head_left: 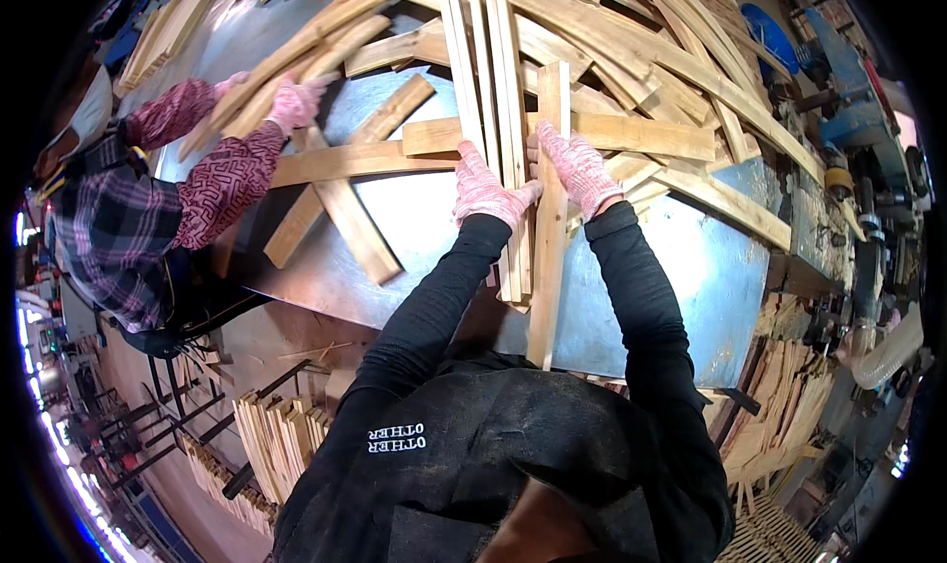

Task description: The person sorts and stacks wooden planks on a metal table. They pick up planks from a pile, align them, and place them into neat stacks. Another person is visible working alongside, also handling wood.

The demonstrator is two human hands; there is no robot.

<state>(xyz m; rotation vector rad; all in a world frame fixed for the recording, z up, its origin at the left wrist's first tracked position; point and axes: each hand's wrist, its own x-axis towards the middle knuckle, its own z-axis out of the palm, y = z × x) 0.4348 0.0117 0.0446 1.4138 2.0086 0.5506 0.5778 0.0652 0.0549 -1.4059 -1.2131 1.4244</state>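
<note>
My left hand, in a pink-and-white knit glove, grips a bundle of long, narrow wooden strips that stand side by side on edge. In the same kind of glove, my right hand is closed on the edges of a wider wooden board just right of the bundle. Bundle and board both point away from me, their near ends reaching toward the table's front edge. Beneath them a board lies crosswise, passing under both hands.
A metal-topped table carries a heap of loose wooden strips at its far side. On the left a co-worker's gloved hands handle boards. Machinery stands at right; stacked strips are below left, and more below right.
</note>
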